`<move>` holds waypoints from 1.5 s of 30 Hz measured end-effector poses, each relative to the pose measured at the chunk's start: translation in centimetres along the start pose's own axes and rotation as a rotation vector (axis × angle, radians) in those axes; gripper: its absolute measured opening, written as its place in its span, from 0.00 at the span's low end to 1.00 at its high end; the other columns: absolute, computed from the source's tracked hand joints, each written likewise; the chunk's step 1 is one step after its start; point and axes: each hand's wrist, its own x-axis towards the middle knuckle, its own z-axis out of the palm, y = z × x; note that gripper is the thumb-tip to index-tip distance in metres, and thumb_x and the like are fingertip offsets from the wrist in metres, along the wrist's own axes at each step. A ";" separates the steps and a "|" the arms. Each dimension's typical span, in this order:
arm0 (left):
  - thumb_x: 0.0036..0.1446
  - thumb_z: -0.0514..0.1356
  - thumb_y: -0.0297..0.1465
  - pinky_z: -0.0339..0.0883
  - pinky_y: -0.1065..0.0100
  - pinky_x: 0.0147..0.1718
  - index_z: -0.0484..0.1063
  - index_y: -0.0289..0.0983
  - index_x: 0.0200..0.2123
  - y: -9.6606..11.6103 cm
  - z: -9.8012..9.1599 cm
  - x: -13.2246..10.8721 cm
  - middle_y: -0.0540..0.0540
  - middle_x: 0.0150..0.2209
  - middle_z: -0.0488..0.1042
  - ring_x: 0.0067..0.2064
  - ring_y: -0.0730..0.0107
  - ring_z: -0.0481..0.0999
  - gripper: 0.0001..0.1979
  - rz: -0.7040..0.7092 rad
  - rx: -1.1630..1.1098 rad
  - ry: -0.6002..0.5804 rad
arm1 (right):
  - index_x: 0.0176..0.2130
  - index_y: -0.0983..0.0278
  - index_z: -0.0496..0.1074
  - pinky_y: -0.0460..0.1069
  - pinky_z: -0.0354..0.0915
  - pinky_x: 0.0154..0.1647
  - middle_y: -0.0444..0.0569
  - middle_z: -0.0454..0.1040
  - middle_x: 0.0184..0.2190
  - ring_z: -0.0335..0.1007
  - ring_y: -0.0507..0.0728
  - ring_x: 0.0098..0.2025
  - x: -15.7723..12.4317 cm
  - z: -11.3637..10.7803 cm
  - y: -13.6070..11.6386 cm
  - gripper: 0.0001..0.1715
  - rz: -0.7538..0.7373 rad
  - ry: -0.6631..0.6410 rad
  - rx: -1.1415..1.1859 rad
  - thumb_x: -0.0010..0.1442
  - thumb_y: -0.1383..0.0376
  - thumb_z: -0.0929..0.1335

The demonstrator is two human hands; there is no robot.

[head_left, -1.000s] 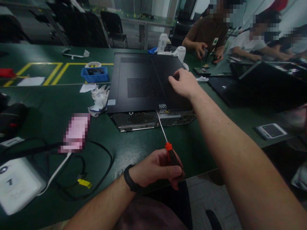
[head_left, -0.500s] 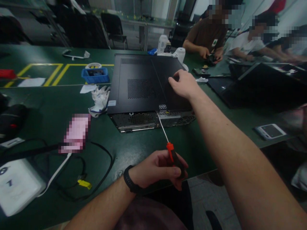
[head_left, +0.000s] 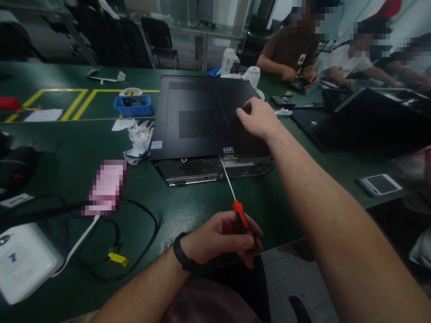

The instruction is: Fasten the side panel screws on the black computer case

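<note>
A black desktop computer case (head_left: 195, 96) lies flat on the green table, its rear panel facing me. My left hand (head_left: 225, 237), with a dark band on the wrist, is closed around the red and black handle of a screwdriver (head_left: 238, 210). The long shaft points away from me, and its tip meets the top edge of the rear panel near the middle. On the right part of the case's top rests my right hand (head_left: 257, 117), holding nothing, with thumb and fingers apart. Whatever the tip touches is too small to make out.
Left of the case lie white gloves (head_left: 139, 140) and a blue bin (head_left: 134, 106). Nearer me are a blurred pink thing (head_left: 109, 184), black cables and a white box (head_left: 27, 262). A phone (head_left: 382, 184) and a large black panel (head_left: 373, 121) are at right, where co-workers sit.
The screwdriver handle has turned a little in my left hand, showing more red on its side. My right hand and the case stay put. A co-worker's hands have shifted slightly.
</note>
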 end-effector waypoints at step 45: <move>0.51 0.76 0.40 0.79 0.69 0.29 0.76 0.33 0.41 0.1 0.3 0.0 0.46 0.34 0.79 0.29 0.73 0.79 0.21 0.016 0.018 0.025 | 0.56 0.69 0.73 0.67 0.61 0.66 0.65 0.74 0.57 0.67 0.73 0.63 0.0 -0.2 0.0 0.28 0.017 -0.034 0.018 0.69 0.51 0.64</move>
